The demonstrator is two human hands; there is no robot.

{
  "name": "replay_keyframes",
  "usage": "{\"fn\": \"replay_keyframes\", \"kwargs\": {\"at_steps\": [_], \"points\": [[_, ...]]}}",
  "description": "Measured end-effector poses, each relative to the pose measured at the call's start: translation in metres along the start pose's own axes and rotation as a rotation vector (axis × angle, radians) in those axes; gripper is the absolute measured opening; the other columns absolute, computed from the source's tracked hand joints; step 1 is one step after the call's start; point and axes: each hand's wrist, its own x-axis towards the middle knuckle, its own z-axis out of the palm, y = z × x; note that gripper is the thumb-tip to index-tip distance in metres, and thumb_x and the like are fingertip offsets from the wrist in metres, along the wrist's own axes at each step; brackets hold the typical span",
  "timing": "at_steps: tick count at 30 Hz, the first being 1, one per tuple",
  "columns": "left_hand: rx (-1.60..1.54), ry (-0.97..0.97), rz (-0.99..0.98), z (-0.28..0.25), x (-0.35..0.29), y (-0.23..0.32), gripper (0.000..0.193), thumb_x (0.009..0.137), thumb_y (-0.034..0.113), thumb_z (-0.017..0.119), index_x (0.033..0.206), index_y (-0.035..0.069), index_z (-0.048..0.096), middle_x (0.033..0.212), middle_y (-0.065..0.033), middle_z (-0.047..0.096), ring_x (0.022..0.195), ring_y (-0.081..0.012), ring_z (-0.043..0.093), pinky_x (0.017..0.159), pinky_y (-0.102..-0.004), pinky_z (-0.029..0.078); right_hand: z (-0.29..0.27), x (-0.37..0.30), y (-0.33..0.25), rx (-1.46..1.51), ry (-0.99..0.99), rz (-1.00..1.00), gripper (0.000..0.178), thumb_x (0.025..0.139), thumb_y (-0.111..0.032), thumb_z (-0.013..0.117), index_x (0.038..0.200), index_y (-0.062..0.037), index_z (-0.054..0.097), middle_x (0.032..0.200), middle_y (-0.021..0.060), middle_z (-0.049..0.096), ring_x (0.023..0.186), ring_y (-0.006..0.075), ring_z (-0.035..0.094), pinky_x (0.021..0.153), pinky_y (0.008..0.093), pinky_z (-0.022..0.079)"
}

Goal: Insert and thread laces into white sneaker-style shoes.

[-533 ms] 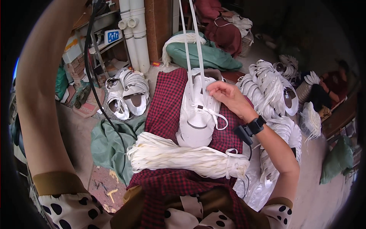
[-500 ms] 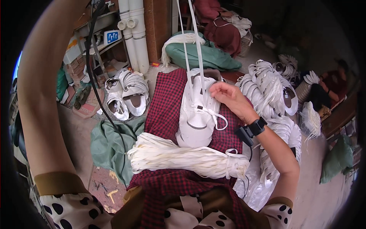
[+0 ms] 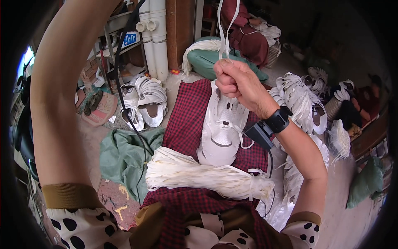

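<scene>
right hand is gripping 2 white lace strands over a white shoe

the person's left forearm is filling the left side and crossing the upper edge; the left hand is lying beyond the view, so i cannot tell how its fingers are standing. a red-and-black checked cloth is covering the lap. at the right, a heap of white shoes is sitting near the knee. a thick bundle of white laces is lying crosswise on the lap, just in front of the shoe's toe. a crumpled green cloth is lying on the floor at the left. the white shoe is resting on the checked cloth between the bundle and the right hand, its toe pointing toward the person. farther off, a co-worker in dark red is sitting near a green sack. a few more white shoes are standing together at the left. the right hand is hiding the heel end, its thumb and forefinger pinching the strands, its other fingers curling in. a black band is circling the right wrist. a small white bow is lying across the shoe's front. the slim strands are running up past the upper edge.
</scene>
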Motion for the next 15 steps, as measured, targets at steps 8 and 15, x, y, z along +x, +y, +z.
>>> {"fn": "replay_keyframes", "kwargs": {"at_steps": [8, 15], "points": [[0.157, -0.7, -0.28, 0.053, -0.276, -0.063, 0.013, 0.089, 0.011, 0.073, 0.095, 0.002, 0.066, 0.083, -0.0003, 0.065, 0.075, -0.0054, 0.059, 0.068, -0.0237, 0.05, -0.037, -0.004, 0.055, -0.075, 0.252, 0.187, 0.02, 0.097, -0.015, 0.049, 0.078, -0.0101, 0.05, 0.06, -0.009, 0.032, 0.046, 0.003, 0.025, 0.041, 0.0235, 0.015], [0.027, -0.667, -0.374, 0.088, -0.345, -0.099, 0.012, 0.085, 0.008, 0.076, 0.089, 0.0, 0.067, 0.073, 0.0012, 0.059, 0.064, -0.0039, 0.052, 0.057, -0.0234, 0.046, -0.036, 0.002, 0.059, -0.071, 0.177, 0.199, 0.019, 0.096, -0.015, 0.048, 0.077, -0.0104, 0.049, 0.059, -0.0095, 0.03, 0.046, 0.0024, 0.025, 0.04, 0.0243, 0.014]]}}
